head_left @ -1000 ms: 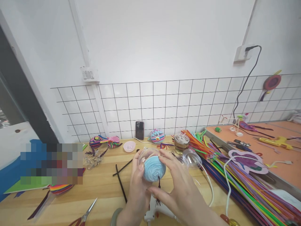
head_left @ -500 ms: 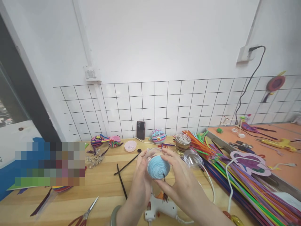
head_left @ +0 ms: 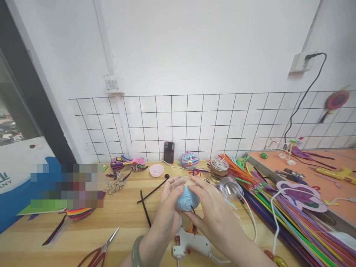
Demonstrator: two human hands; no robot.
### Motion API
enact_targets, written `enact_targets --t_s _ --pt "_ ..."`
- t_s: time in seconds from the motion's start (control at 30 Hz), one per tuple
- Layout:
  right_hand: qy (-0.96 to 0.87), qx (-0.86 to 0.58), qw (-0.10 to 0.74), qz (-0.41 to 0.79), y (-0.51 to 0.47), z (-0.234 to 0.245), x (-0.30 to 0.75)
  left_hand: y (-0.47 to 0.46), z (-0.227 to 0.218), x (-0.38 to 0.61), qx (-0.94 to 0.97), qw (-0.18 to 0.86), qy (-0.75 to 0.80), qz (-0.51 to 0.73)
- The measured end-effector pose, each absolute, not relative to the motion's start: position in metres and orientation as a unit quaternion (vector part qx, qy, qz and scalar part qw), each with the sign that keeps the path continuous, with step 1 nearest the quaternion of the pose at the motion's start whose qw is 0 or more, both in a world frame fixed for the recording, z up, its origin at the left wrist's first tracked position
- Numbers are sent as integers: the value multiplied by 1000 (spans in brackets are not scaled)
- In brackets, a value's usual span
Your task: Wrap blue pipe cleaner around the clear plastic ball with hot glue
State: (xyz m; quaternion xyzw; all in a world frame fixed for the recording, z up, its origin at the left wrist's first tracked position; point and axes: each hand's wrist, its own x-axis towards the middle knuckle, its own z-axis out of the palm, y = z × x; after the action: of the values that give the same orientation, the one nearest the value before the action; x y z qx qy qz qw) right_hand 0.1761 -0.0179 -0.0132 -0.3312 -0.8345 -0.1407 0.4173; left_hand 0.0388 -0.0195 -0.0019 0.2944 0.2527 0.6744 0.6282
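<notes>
Both of my hands cup a light-blue fuzzy ball (head_left: pixel 187 199) above the wooden table (head_left: pixel 116 226). My left hand (head_left: pixel 168 209) wraps the ball's left side, a green bangle on its wrist. My right hand (head_left: pixel 214 211) curls over its top and right side. A dark strand hangs from the ball's underside. Below the hands lies a white glue gun (head_left: pixel 191 243) with an orange tip.
Red-handled scissors (head_left: pixel 97 252) lie at front left, black pipe cleaners (head_left: pixel 146 213) beside the hands. A big heap of coloured pipe cleaners (head_left: pixel 292 218) fills the right. A clear plastic dome (head_left: pixel 230 187), a jar (head_left: pixel 218 170), a phone (head_left: pixel 168 152) and woven ornaments (head_left: pixel 190 160) stand along the tiled wall.
The ball and both hands have sunk a little lower and closer to the table. My fingers have closed further over the ball, and the view has shifted slightly.
</notes>
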Motion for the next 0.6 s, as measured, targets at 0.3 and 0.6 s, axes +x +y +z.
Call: enact_targets --t_s 0.3,0.6 --pt "-821 -290 480 -107 -29 8 186 -11 3 32 301 598 283 687" --pt "-787 -432 425 115 -14 14 201 -11 12 24 280 628 254 681"
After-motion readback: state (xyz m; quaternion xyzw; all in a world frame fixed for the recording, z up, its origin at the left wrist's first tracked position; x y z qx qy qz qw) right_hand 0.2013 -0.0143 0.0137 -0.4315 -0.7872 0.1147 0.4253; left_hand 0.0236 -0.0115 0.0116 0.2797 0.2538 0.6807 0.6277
